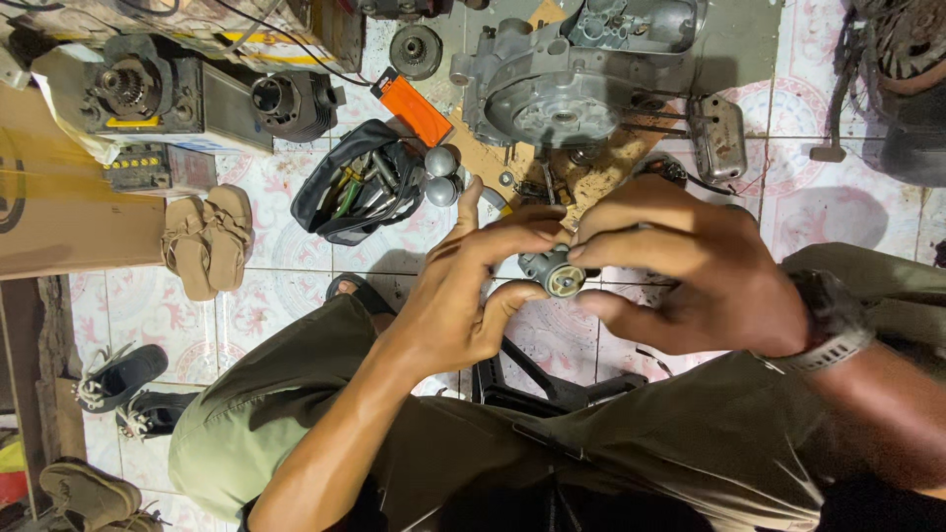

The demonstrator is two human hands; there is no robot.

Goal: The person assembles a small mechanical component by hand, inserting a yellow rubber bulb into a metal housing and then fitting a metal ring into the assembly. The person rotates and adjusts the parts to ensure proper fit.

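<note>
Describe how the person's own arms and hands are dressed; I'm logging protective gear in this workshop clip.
Both arms are bare to above the elbow, with no sleeves showing. The left hand and right hand wear no gloves, and no rings show. The right wrist carries a watch with a dark case and a grey ribbed strap. The left wrist is bare.

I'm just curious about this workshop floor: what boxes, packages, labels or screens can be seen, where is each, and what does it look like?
Cardboard box: far left edge, large, plain brown with a dark round mark.
Orange packet: top centre on the tiles beside the black tool bag, flat, rectangular, bright orange.
Yellow label strip: upper left on the grey engine block, narrow, yellow.
Screens: none in view.
</note>
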